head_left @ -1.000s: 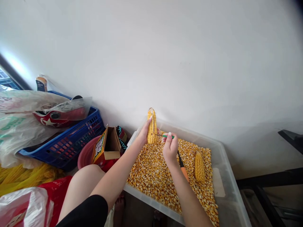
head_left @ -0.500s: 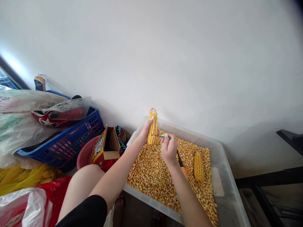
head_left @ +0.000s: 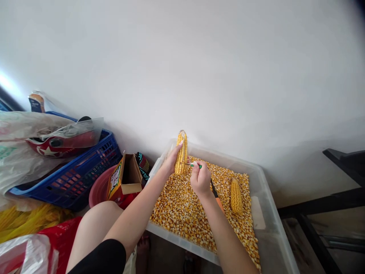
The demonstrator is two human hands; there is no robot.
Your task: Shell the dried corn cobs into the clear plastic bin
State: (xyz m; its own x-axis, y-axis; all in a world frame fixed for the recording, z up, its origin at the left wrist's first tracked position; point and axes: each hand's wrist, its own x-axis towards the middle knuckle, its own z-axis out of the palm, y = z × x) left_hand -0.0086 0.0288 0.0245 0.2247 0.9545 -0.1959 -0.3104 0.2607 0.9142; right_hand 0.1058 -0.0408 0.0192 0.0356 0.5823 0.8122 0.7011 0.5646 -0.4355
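Note:
My left hand (head_left: 171, 160) grips a yellow corn cob (head_left: 181, 151) that stands upright on a bed of loose kernels (head_left: 182, 211) in a clear plastic bin (head_left: 268, 232). My right hand (head_left: 200, 182) holds a thin green-handled tool (head_left: 196, 165) with its tip against the cob's side. A second corn cob (head_left: 236, 195) lies on the kernels to the right. An orange-and-black handled tool (head_left: 216, 197) lies on the kernels, partly hidden under my right forearm.
Left of the bin stand an open cardboard box (head_left: 125, 178) in a red basin (head_left: 99, 188), a blue plastic crate (head_left: 71, 171) with bags and a red helmet (head_left: 61, 142), and red and yellow bags (head_left: 31, 228). A dark metal frame (head_left: 327, 205) stands right. A white wall lies behind.
My right hand with the green tool has moved slightly left, closer to the cob. The view has shifted a little, so everything sits slightly left in the frame.

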